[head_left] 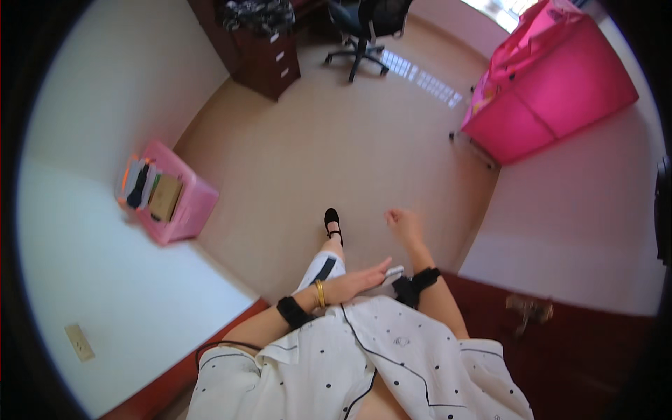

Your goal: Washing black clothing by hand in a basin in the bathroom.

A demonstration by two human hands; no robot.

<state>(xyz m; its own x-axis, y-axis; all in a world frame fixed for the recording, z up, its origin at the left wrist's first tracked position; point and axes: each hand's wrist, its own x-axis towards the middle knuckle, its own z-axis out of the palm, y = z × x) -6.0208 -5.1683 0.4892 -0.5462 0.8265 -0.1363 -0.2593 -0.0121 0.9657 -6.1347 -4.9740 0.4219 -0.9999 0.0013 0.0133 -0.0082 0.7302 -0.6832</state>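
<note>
My left hand [357, 281] lies flat in front of my waist, fingers stretched out and pressed near a small pale grey object [393, 275]. Whether the fingers touch that object or it belongs to the strap on my other wrist, I cannot tell. Further forward, my right hand [404, 225] hangs in the air over the floor, its fingers loosely curled in with nothing visible in them. Black straps circle both wrists, the right wrist strap [418, 281] being the bulkier. A gold bracelet [320, 292] sits on my left wrist.
A dark red door [588, 357] with a metal handle [528, 309] stands close at right. Against the left wall is a pink bin [199, 206] holding boxes. Ahead are a drawer cabinet [269, 66], a wheeled office chair [358, 52] and a pink fabric-covered rack [553, 98].
</note>
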